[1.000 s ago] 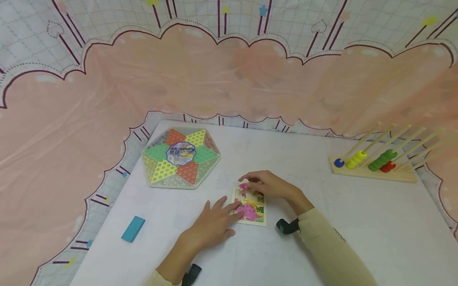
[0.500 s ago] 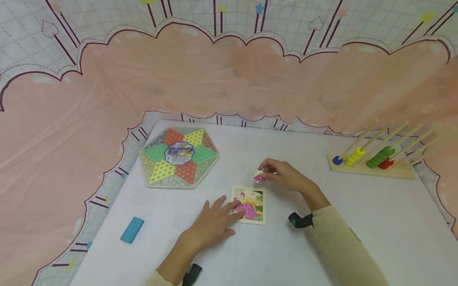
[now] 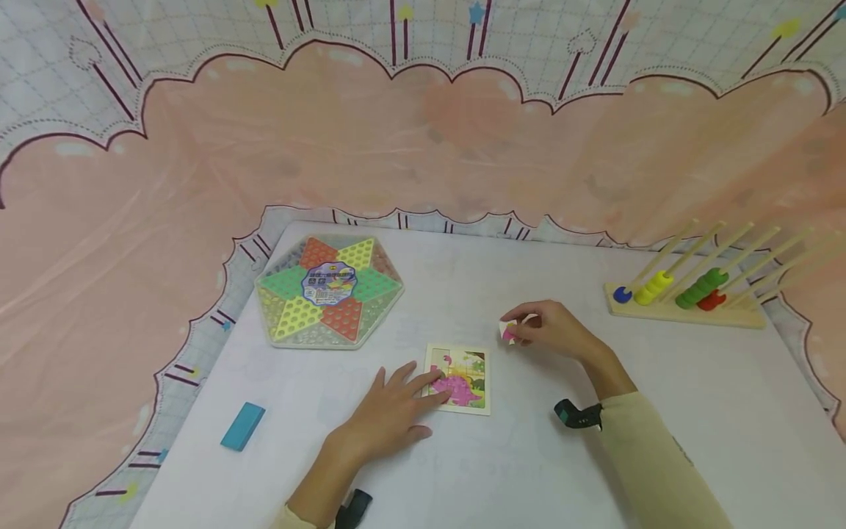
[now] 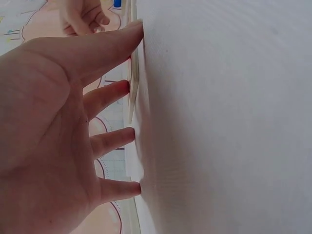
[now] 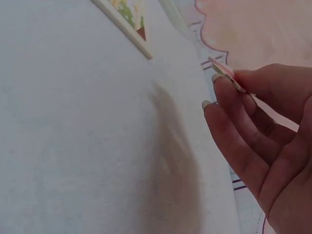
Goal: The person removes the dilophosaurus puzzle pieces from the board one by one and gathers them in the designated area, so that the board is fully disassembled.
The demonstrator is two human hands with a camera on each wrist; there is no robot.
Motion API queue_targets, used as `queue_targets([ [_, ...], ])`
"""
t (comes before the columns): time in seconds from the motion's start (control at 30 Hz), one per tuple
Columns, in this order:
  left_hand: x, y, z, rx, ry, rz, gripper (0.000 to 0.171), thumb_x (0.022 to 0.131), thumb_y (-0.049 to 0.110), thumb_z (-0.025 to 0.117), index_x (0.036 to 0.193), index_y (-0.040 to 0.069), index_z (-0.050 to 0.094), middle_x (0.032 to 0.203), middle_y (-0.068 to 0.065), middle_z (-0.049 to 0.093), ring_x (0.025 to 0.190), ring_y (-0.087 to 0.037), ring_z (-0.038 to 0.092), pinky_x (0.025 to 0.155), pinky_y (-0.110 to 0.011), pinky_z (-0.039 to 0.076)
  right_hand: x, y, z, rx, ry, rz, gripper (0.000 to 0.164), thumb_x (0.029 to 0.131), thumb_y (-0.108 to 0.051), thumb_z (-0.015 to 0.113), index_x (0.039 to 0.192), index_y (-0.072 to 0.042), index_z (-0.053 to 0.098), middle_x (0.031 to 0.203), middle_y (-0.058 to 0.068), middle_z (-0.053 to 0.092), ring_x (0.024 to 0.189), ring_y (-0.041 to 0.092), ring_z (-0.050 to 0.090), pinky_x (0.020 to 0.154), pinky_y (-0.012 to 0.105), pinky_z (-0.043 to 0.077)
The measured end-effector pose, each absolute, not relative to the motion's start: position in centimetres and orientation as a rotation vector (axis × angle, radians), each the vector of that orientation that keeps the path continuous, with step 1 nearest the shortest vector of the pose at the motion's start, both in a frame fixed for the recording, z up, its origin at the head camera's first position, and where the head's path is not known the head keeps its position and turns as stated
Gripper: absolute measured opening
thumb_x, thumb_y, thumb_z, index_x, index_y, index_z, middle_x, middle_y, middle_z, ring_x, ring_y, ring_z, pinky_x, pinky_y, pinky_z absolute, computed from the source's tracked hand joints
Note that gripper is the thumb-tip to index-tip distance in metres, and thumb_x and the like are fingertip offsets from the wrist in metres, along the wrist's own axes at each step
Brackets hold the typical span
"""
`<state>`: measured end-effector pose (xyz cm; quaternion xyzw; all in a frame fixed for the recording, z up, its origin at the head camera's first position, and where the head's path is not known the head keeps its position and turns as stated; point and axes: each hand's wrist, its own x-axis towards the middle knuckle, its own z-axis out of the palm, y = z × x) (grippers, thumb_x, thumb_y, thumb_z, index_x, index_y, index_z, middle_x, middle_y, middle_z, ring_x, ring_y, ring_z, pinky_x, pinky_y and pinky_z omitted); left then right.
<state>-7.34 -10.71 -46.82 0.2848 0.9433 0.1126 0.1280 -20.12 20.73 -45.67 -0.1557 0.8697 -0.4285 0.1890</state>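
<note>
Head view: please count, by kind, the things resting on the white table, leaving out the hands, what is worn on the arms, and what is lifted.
Dinosaur puzzle: 1
Hexagonal game board: 1
Bead rack, beads included: 1
Blue block: 1
Total: 4

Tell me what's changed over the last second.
The right hand has carried a pink puzzle piece rightward from the far edge of the puzzle and holds it pinched above the table. The left hand still has fingers on the puzzle; the blue block and bead rack stayed put.
</note>
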Motion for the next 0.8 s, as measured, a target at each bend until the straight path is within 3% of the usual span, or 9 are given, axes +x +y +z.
queue_targets([
  [0.4,-7.3,-10.7,-47.0,0.792,2.731,0.401,0.058,0.089,0.036,0.077,0.144,0.036,0.059,0.162,0.003,0.044,0.154,-0.038,0.032,0.116,-0.076,0.028,-19.3,20.3,-47.9,-0.257,2.517,-1.196,0.02,0.093,-0.016,0.074,0.111,-0.005,0.074,0.101,0.014,0.069,0.075,0.014,0.067,0.068,0.021,0.059],
  [0.8,-7.3,-10.6,-47.0,0.787,2.738,0.419,0.058,0.088,0.034,0.078,0.143,0.034,0.06,0.161,0.003,0.045,0.153,-0.038,0.033,0.116,-0.076,0.029,-19.8,19.6,-48.7,-0.104,2.614,-1.238,0.023,0.095,-0.01,0.07,0.115,0.0,0.071,0.098,0.016,0.073,0.071,0.011,0.069,0.065,0.021,0.061],
])
